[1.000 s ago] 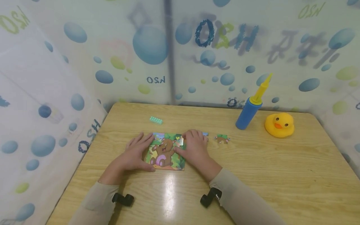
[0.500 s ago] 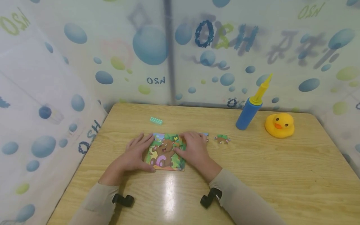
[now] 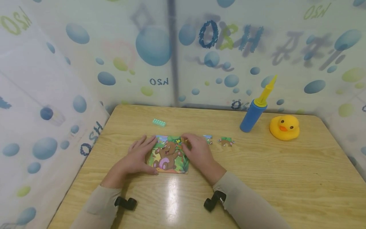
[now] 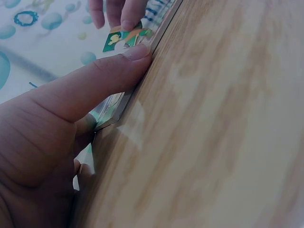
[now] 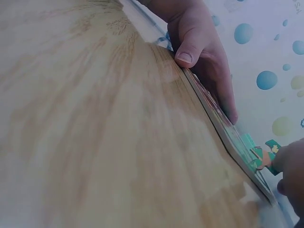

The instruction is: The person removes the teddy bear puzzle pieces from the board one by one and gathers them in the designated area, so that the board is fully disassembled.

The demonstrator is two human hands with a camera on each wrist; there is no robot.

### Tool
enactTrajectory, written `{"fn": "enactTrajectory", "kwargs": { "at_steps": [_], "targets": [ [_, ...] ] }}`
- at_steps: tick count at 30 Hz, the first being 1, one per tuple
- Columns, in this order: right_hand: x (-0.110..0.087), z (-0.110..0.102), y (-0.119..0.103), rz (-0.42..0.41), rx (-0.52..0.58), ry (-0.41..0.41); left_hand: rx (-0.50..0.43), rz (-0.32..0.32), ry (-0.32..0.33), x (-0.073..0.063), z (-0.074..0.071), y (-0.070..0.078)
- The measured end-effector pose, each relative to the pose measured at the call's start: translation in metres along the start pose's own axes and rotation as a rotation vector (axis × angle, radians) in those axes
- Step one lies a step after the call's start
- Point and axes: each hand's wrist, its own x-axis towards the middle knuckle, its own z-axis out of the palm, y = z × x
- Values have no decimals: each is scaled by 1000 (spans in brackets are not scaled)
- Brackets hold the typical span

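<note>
A bear jigsaw puzzle lies flat on the table in the head view. My left hand rests along its left side with fingers extended, the thumb at the near edge. At the upper right corner, my right hand pinches a green puzzle piece with a yellow figure on it. In both wrist views that piece stands tilted above the board rather than flat. Two loose puzzle pieces, one bluish and one brown and green, lie right of the right hand.
A teal toy brick lies behind the puzzle. Toward the back right stand a blue hand pump with a yellow nozzle and a yellow rubber duck. A bubble-patterned curtain rises behind the wooden table.
The right hand has shifted slightly left, and its thumb has moved up to the piece. The piece's glare has gone as its tilt changed. The left hand stays where it was.
</note>
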Motion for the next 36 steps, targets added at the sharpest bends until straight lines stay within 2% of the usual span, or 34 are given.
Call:
{"fn": "enactTrajectory", "kwargs": {
  "at_steps": [5, 8, 17, 20, 24, 30, 36],
  "targets": [
    [-1, 2, 3, -86, 61, 20, 3, -3, -4, 1, 0, -1],
    [-2, 3, 5, -111, 83, 24, 6, -5, -6, 1, 0, -1],
    [-2, -2, 9, -231, 40, -65, 5, -3, -4, 1, 0, 0],
    [-3, -4, 12, -225, 42, -109, 3, -3, -3, 1, -1, 0],
    [-3, -5, 17, -207, 48, -124, 7, -3, -2, 0, 0, 0],
    [-4, -6, 18, -226, 49, -88, 8, 6, 2, 0, 0, 1],
    [-8, -6, 19, -315, 32, -3, 5, 6, 4, 0, 1, 0]
  ]
}}
